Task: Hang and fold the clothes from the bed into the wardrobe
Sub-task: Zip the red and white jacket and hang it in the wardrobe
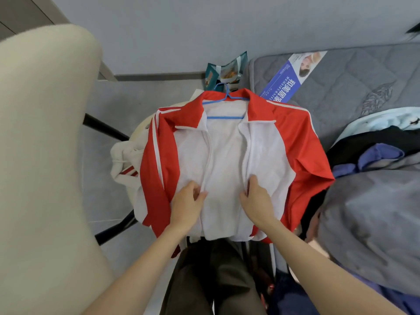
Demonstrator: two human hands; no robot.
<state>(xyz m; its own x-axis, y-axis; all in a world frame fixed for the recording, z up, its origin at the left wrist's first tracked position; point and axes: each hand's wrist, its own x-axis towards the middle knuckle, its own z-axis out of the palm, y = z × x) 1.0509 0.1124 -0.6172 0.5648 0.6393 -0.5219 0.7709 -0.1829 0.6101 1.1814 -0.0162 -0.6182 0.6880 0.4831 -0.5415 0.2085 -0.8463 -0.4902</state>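
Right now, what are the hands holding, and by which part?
The jacket, on a hanger. Each hand pinches one open front edge, low down: left hand on the left edge, right hand on the right.

Surroundings: wall, floor, padded furniture, bag, printed label.

Grey wall (159, 30) across the top, meeting the grey tiled floor (109, 98) at a darker baseboard (159, 77). A large cream padded form (45, 133), probably a chair back, fills the left side, out of focus. Two black bars (104, 128) run across the floor from it toward a cream rounded edge (139, 133); what they belong to is unclear. A teal paper bag (225, 71) with white handles sits at the foot of the wall, just beside the mattress (341, 87) corner. A blue-and-white printed label (293, 76) with white characters lies diagonally on the mattress.
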